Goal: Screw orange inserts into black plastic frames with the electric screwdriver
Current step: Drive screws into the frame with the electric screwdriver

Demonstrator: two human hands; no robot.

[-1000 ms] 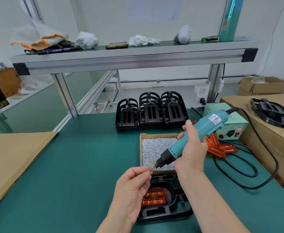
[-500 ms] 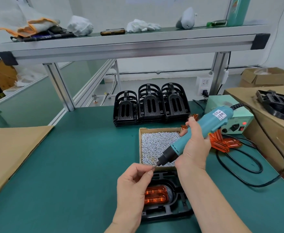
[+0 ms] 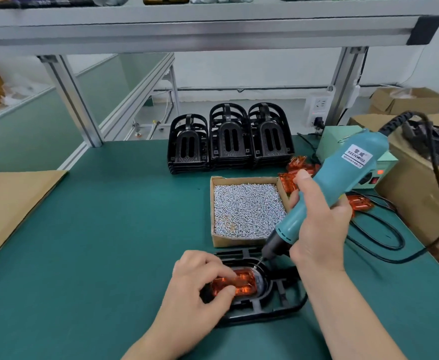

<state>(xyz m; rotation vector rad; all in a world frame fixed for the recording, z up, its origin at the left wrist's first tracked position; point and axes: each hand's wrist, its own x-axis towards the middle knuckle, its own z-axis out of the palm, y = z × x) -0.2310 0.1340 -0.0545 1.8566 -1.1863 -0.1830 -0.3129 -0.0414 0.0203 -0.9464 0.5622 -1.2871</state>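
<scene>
Green surface (image 3: 104, 229) fills most of the view, and a grey aluminium shelf (image 3: 213, 27) spans the top. A flat cardboard sheet (image 3: 10, 203) lies at the left edge. A cardboard box (image 3: 418, 201) sits at the right edge with a dark part on top, blurred. Three stacks of black frames (image 3: 228, 141) stand at the back of the surface, just behind an open screw box (image 3: 247, 211) full of small silver screws. A pale green power unit (image 3: 340, 141) sits right of the stacks, with red lights on its front. A black cable (image 3: 379, 235) loops on the surface near it. Spare orange inserts (image 3: 300, 168) lie between the screw box and the power unit, partly hidden. The right hand (image 3: 319, 229) has all fingers wrapped round the teal electric screwdriver (image 3: 343, 183), which is tilted with its nose down-left and its cord end up-right. One black frame (image 3: 288, 309) lies flat on the near surface, just in front of the screw box. The left hand (image 3: 200, 287) rests on the frame's left part with its fingers curled, thumb and fingertips pinching the orange insert (image 3: 244, 281) seated in the frame's oval recess. The bit tip (image 3: 258, 262) meets the insert's upper right corner. Any screw there is too small to tell.
</scene>
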